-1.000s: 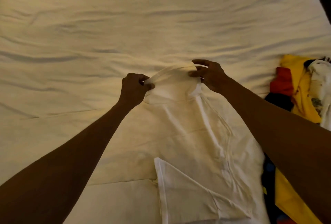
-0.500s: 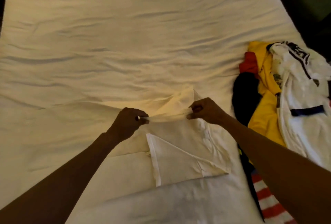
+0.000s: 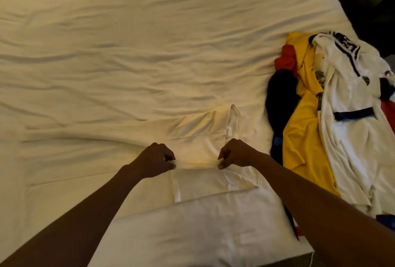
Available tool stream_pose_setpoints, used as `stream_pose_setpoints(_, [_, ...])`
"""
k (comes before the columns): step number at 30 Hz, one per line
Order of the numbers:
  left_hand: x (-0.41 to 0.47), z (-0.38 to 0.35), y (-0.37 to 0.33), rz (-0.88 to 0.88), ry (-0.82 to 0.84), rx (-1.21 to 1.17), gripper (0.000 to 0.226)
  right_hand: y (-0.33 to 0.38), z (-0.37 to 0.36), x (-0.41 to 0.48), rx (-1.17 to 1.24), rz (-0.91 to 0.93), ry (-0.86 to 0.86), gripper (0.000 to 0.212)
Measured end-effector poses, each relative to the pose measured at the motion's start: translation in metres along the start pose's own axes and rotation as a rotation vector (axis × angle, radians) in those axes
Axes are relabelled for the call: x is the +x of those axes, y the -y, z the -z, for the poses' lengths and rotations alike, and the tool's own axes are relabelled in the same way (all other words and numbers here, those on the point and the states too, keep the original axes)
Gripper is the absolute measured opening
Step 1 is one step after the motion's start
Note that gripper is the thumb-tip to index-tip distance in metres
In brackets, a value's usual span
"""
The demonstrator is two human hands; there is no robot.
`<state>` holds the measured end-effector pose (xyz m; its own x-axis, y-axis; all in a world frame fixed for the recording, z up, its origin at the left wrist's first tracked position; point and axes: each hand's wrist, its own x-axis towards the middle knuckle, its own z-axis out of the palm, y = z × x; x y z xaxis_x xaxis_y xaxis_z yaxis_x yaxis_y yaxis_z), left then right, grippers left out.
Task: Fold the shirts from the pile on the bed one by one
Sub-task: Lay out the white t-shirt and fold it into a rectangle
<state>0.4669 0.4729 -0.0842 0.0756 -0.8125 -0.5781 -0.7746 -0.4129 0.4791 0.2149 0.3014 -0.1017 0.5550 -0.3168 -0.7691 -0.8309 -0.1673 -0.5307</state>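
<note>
A white shirt (image 3: 198,138) lies partly folded on the bed in front of me, hard to tell from the cream sheet. My left hand (image 3: 157,160) pinches one corner of its folded-over edge. My right hand (image 3: 235,153) pinches the other corner, a short span to the right. Both hands hold the edge low, close to the lower part of the shirt. The pile of shirts (image 3: 333,117) lies at the right: yellow, white with dark trim, red and dark blue pieces.
The bed (image 3: 128,53) with its wrinkled cream sheet stretches far and left. A white pillow (image 3: 203,230) lies at the near edge between my forearms. The bed's right edge drops to dark floor at the upper right.
Both hands have pulled the shirt's far edge toward me, folding it over the lower part. The view has shifted, so the pile and the pillow show more fully.
</note>
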Motion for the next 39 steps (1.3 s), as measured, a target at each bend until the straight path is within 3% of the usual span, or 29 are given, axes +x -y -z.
stream_pose_setpoints(4, [-0.001, 0.003, -0.009, 0.018, 0.091, -0.040, 0.017, -0.003, 0.014, 0.003, -0.044, -0.037, 0.070, 0.035])
stream_pose_setpoints(8, [0.009, 0.010, -0.013, 0.060, 0.275, -0.145, 0.023, 0.000, 0.039, 0.005, -0.132, -0.123, 0.285, 0.040])
stream_pose_setpoints(10, [0.023, 0.016, -0.014, 0.045, 0.173, -0.254, 0.017, -0.002, 0.055, 0.013, 0.012, -0.190, 0.147, 0.030])
stream_pose_setpoints(12, [0.040, 0.022, -0.014, 0.038, -0.099, -0.329, 0.007, -0.005, 0.068, 0.031, 0.262, -0.292, -0.223, 0.020])
stream_pose_setpoints(14, [0.058, 0.022, -0.008, 0.053, -0.383, -0.205, 0.019, -0.004, 0.077, 0.051, 0.452, -0.408, -0.524, 0.051])
stream_pose_setpoints(15, [0.065, 0.020, -0.003, 0.074, -0.441, -0.098, 0.029, -0.002, 0.081, 0.059, 0.492, -0.440, -0.577, 0.066])
stream_pose_setpoints(18, [0.078, 0.022, 0.007, 0.258, -0.332, 0.120, 0.038, 0.007, 0.092, 0.079, 0.564, -0.479, -0.564, 0.078])
stream_pose_setpoints(21, [0.080, 0.026, 0.018, 0.392, -0.222, 0.185, 0.036, 0.003, 0.095, 0.096, 0.618, -0.492, -0.586, 0.068])
stream_pose_setpoints(24, [0.076, 0.028, 0.031, 0.435, -0.257, 0.236, 0.024, -0.013, 0.092, 0.101, 0.634, -0.519, -0.633, 0.046])
stream_pose_setpoints(27, [0.075, 0.028, 0.036, 0.493, -0.308, 0.141, 0.014, -0.023, 0.091, 0.098, 0.547, -0.545, -0.651, 0.055])
stream_pose_setpoints(30, [0.073, 0.020, 0.034, 0.472, -0.344, 0.157, 0.022, -0.006, 0.075, 0.090, 0.325, -0.457, -0.770, 0.043])
stream_pose_setpoints(34, [0.049, 0.012, 0.035, 0.387, -0.635, 0.054, 0.035, 0.043, 0.039, 0.076, 0.076, -0.132, -1.073, 0.030])
stream_pose_setpoints(39, [-0.007, 0.020, 0.080, 0.429, -0.958, -0.277, 0.018, 0.124, -0.031, 0.086, 0.008, 0.261, -0.863, 0.022])
